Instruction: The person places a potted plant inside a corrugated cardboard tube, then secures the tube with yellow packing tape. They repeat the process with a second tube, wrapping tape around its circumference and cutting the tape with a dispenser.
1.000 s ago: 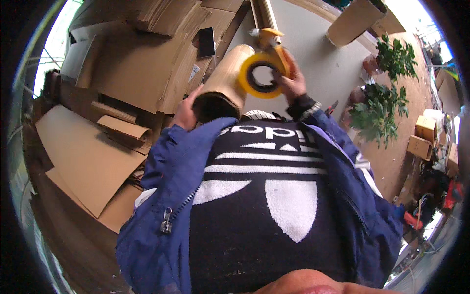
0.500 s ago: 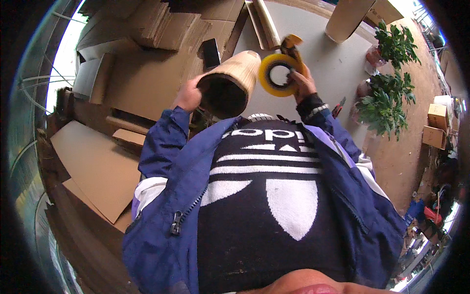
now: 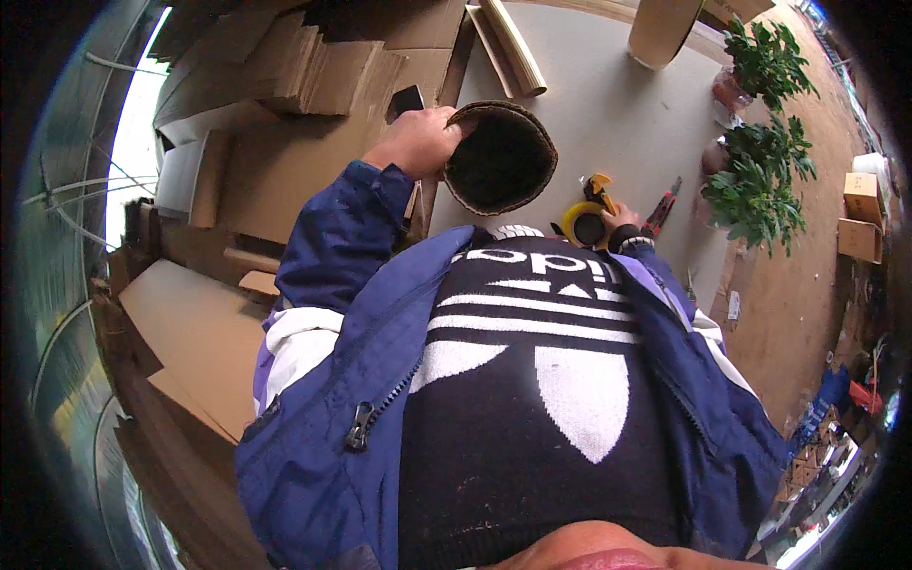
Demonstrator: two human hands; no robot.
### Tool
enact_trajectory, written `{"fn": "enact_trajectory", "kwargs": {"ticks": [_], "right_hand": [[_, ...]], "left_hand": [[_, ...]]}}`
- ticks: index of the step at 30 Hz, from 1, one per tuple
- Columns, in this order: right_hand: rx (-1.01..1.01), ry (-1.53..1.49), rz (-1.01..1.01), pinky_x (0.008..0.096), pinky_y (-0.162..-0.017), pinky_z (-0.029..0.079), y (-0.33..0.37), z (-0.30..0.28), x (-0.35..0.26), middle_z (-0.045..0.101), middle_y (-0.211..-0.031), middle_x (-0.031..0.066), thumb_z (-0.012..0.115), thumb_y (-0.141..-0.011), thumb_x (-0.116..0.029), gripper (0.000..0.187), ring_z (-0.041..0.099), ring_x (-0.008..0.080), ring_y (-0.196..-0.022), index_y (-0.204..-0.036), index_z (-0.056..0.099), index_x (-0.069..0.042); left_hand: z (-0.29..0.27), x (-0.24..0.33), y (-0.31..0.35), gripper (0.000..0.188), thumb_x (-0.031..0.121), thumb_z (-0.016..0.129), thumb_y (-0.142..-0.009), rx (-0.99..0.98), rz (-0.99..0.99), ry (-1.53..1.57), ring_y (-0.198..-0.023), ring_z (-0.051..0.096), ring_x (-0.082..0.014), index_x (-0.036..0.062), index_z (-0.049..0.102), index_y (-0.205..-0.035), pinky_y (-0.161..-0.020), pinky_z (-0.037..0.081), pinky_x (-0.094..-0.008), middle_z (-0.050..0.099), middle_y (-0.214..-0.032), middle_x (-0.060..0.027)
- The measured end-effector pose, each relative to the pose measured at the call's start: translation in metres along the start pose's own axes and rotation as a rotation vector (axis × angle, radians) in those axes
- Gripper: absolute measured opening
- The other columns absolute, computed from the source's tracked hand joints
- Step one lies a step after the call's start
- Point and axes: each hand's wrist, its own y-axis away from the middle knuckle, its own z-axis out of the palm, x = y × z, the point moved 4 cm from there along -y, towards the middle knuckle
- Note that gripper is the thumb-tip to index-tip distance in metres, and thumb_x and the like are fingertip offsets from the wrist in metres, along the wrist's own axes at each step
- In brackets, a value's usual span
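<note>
My left hand point(image 3: 415, 142) is closed on the rim of a rolled cardboard tube point(image 3: 503, 157). The thumb side reaches into the tube's dark open end, which faces me. Low by my jacket, at the table's near side, my right hand point(image 3: 622, 217) grips a yellow tape dispenser point(image 3: 598, 187) carrying a roll of yellow tape point(image 3: 572, 220); some of its fingers are hidden. Just right of that hand lies a red-and-black tool point(image 3: 662, 206), which looks like a utility knife. Beyond my left hand rests a small dark flat object point(image 3: 407, 101).
Folded cardboard strips point(image 3: 513, 52) lie at the far side of the grey table point(image 3: 608, 104). Another cardboard tube point(image 3: 657, 33) stands at the back right. Leafy potted plants point(image 3: 755, 190) line the right edge. Stacked cardboard sheets point(image 3: 332, 76) fill the left.
The tube has moved right and turned its open end more toward me. My right hand has lowered the tape dispenser toward my body, away from the tube.
</note>
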Motion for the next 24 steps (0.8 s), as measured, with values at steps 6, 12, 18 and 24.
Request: {"fn": "enact_trajectory", "kwargs": {"ticks": [6, 12, 18, 24], "right_hand": [[-0.097, -0.964, -0.575, 0.0334, -0.090, 0.055, 0.063, -0.205, -0.169, 0.068, -0.111, 0.0173, 0.074, -0.089, -0.041, 0.064, 0.067, 0.0226, -0.102, -0.136, 0.055, -0.002], [0.014, 0.300, -0.684, 0.0439, -0.079, 0.058, 0.135, -0.283, -0.316, 0.074, -0.097, 0.0117, 0.069, -0.086, -0.037, 0.035, 0.071, 0.0322, -0.095, -0.115, 0.070, -0.018], [-0.038, 0.506, -0.701, 0.0435, -0.080, 0.058, 0.109, -0.269, -0.342, 0.072, -0.104, 0.0152, 0.063, -0.089, -0.021, 0.028, 0.070, 0.0345, -0.097, -0.116, 0.068, -0.014], [-0.208, -0.408, -0.654, 0.0344, -0.065, 0.059, 0.105, -0.271, -0.317, 0.071, -0.104, 0.0149, 0.067, -0.095, -0.034, 0.047, 0.070, 0.0203, -0.079, -0.134, 0.057, -0.011]], "left_hand": [[-0.006, 0.016, -0.030, 0.060, 0.051, 0.035, -0.104, -0.076, -0.100, 0.201, -0.081, 0.069, -0.0388, -0.0003, 0.066, -0.100, -0.076, 0.054, -0.0459, 0.069, -0.086, -0.0214], [-0.012, 0.035, -0.041, 0.060, 0.051, 0.039, -0.104, -0.213, -0.087, 0.204, -0.060, 0.070, -0.0257, -0.0024, 0.065, -0.096, -0.058, 0.057, -0.0379, 0.069, -0.075, -0.0178], [-0.021, 0.030, -0.046, 0.060, 0.054, 0.042, -0.102, -0.071, 0.087, 0.061, -0.080, 0.073, -0.0298, -0.0016, 0.064, -0.109, -0.072, 0.058, -0.0419, 0.070, -0.090, -0.0221], [-0.027, -0.013, -0.010, 0.067, 0.054, 0.046, -0.101, 0.395, 0.147, 0.362, -0.108, 0.065, -0.0405, 0.0015, 0.047, -0.142, -0.088, 0.054, -0.0449, 0.060, -0.128, -0.0246]]}}
